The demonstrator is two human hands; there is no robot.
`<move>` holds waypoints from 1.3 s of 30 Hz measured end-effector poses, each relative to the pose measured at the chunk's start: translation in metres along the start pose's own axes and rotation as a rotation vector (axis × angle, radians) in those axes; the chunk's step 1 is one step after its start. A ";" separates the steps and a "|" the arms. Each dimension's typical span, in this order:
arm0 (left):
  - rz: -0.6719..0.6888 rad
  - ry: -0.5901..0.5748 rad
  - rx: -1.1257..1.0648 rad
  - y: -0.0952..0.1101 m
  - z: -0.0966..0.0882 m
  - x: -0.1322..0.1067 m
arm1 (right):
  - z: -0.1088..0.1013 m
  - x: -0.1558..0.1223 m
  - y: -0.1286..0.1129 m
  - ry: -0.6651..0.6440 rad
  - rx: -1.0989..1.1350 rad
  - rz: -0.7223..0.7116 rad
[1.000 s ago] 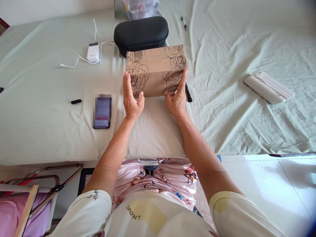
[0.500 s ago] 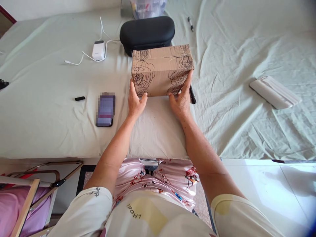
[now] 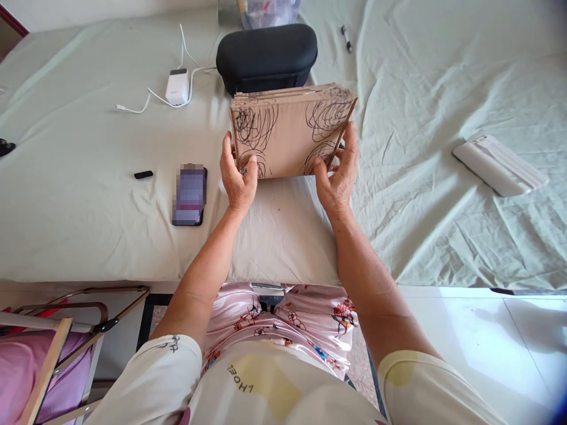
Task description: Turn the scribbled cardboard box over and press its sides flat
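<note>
Between my two hands is a brown cardboard box (image 3: 292, 136) with black scribbled loops near its corners. My left hand (image 3: 239, 180) grips its lower left corner, thumb on the near face. On the lower right corner my right hand (image 3: 337, 174) has the same kind of hold, its thumb on the front and fingers along the side. The box is tilted, so a broad scribbled face is toward me and a narrow strip of rough-edged cardboard shows along the top. Its underside is hidden. Just behind it lies a black zipped case (image 3: 266, 56).
Left on the pale green cloth (image 3: 88, 236) are a phone (image 3: 189, 198), a small black object (image 3: 143, 175) and a white charger (image 3: 177, 87) with a cable. A pen (image 3: 346, 39) and a clear plastic container (image 3: 270, 12) are farther back. Rightward lies a whitish flat pack (image 3: 500, 165).
The box has turned in my hands: its taped top has swung out of sight and a taller scribbled face shows. Both hands have spread slightly apart along with it.
</note>
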State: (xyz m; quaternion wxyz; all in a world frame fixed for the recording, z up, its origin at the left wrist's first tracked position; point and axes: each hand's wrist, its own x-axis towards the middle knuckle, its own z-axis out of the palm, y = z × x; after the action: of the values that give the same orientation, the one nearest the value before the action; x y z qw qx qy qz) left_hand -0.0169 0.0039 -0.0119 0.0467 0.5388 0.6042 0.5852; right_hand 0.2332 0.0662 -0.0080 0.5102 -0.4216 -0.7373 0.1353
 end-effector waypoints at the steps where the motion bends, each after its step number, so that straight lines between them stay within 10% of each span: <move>1: 0.001 0.016 -0.008 0.002 -0.001 0.000 | -0.001 0.000 0.000 0.039 0.004 -0.013; 16: 0.063 0.060 0.107 0.013 -0.010 0.003 | -0.005 0.002 -0.029 0.323 0.293 -0.216; 24: -0.025 -0.033 0.181 0.035 -0.006 0.001 | -0.010 -0.006 -0.033 0.107 0.112 -0.123; 32: 0.113 -0.207 0.119 0.054 0.006 -0.016 | 0.004 -0.020 -0.068 -0.079 0.167 -0.450; 39: 0.268 -0.212 0.059 0.037 0.013 -0.013 | -0.001 -0.016 -0.070 -0.080 0.044 -0.460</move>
State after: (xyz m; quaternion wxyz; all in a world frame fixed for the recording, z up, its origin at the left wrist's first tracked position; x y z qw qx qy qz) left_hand 0.0198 -0.0066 0.0043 0.0158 0.6743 0.5356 0.5081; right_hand 0.2023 0.0114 0.0262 0.5072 -0.2256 -0.8304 0.0480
